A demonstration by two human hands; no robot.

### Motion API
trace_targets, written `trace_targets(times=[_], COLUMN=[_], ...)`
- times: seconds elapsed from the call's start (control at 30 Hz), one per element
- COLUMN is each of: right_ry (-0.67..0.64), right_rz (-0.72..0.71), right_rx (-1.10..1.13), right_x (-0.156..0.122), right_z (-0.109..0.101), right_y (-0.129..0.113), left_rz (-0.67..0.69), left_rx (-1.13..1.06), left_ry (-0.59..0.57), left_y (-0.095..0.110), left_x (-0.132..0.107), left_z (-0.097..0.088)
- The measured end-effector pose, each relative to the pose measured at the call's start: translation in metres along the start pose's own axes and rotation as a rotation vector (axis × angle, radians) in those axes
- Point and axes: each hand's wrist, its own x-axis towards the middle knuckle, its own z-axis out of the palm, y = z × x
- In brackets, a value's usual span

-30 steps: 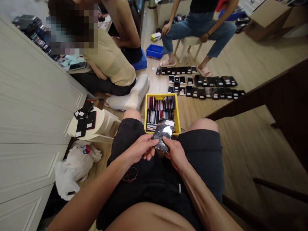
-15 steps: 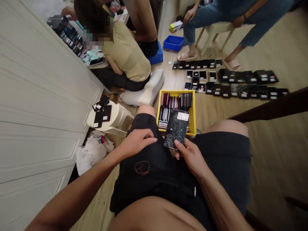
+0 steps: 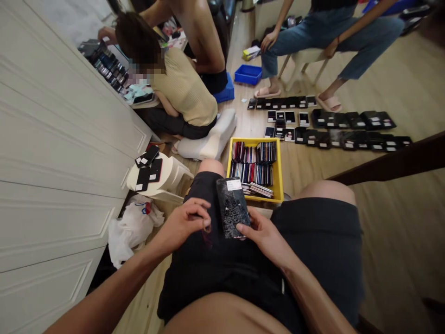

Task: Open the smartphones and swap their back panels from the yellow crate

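Note:
My right hand (image 3: pixel 266 235) grips the lower end of a black phone with a shattered face and a white sticker (image 3: pixel 232 207), held over my lap. My left hand (image 3: pixel 183 222) is closed in a pinch on a thin rubber band loop (image 3: pixel 207 228) just left of the phone, resting on my black shorts. Just past my knees sits a yellow crate (image 3: pixel 278 170) packed with several phones standing on edge.
Rows of phones (image 3: pixel 333 127) lie on the wooden floor beyond the crate. A white stool (image 3: pixel 167 174) with a few phones and a white plastic bag (image 3: pixel 130 227) sit at the left by white cabinet doors. Three other people sit ahead; a dark wooden rail (image 3: pixel 392 160) runs at the right.
The phone has swung left and lower, onto my lap. My left hand has picked the rubber band off my shorts and pinches it beside the phone.

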Motion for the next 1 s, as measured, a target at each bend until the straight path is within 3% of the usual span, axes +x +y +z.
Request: trace_targets(times=[0.13, 0.23, 0.4, 0.5, 0.57, 0.67, 0.77, 1.0], right_ry=[-0.100, -0.146, 0.204, 0.146, 0.087, 0.076, 0.102, 0.146], right_rz=[0.034, 0.035, -0.203, -0.259, -0.205, -0.104, -0.078, -0.122], right_rx=[0.054, -0.069, -0.441, -0.557, -0.494, -0.205, 0.020, -0.023], right_x=[0.002, 0.004, 0.010, 0.015, 0.019, 0.023, 0.024, 0.027], right_z=[0.023, 0.029, 0.025, 0.035, 0.046, 0.056, 0.057, 0.059], right_y=[0.008, 0.011, -0.009, -0.022, -0.023, -0.017, -0.011, -0.010], left_rz=[-0.132, -0.183, -0.082, -0.048, -0.058, -0.061, -0.059, 0.008], left_rx=[-0.506, -0.607, -0.308, -0.198, -0.227, -0.263, -0.145, 0.198], left_ry=[0.089, 0.163, 0.337, 0.358, 0.342, 0.333, 0.366, 0.508], left_y=[0.001, -0.001, 0.000, 0.004, 0.006, 0.006, 0.003, 0.006], left_x=[0.016, 0.024, 0.030, 0.033, 0.035, 0.038, 0.037, 0.028], left_z=[0.014, 0.031, 0.039, 0.040, 0.040, 0.037, 0.032, 0.041])
